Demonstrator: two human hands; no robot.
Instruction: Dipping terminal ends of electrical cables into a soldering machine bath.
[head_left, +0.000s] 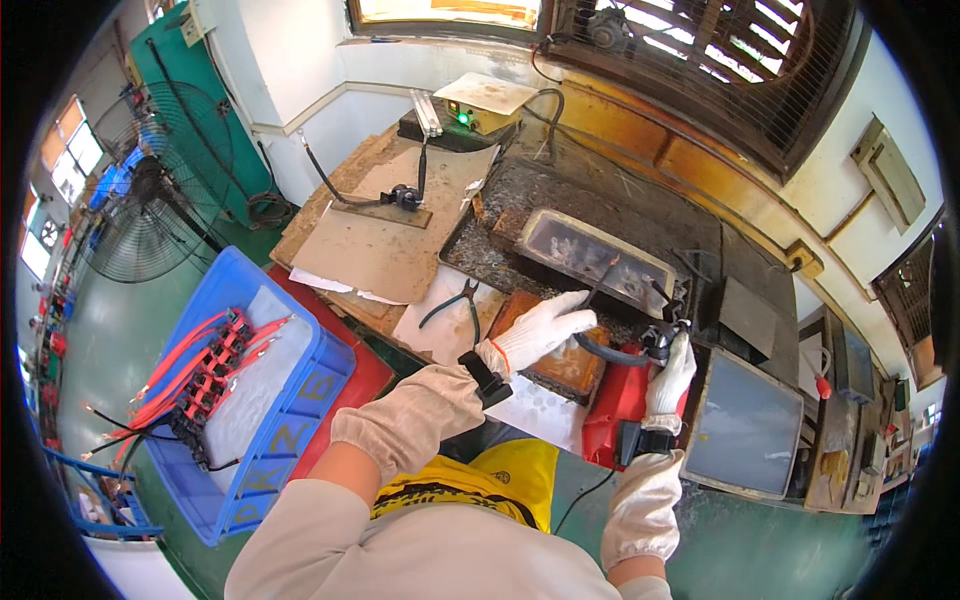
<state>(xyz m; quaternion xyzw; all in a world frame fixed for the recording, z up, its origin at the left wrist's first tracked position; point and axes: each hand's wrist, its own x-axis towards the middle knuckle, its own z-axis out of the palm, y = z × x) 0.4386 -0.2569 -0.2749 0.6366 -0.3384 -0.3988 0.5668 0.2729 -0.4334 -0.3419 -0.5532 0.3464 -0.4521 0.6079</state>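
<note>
My right hand (672,385), in a white glove, is closed around a small black part (657,343) with a thick black cable. The cable (608,352) bends leftward from that part and passes my left hand (545,332), also gloved. The left fingers pinch around the cable, whose thin end (604,278) rises above them; the exact grip is partly hidden. Just beyond the hands lies a rectangular metal-rimmed trough (598,258) with a dull grey surface. Below the left hand is a rusty brown plate (565,365). A red object (615,412) stands beside my right wrist.
A blue bin (318,385) at left holds red-cabled black parts (215,375). Pliers (462,303) lie on paper. A similar black part (403,197) sits on a board, near a control box (480,105) with a green light. A grey-topped tray (748,425) is at right; a fan (150,185) stands left.
</note>
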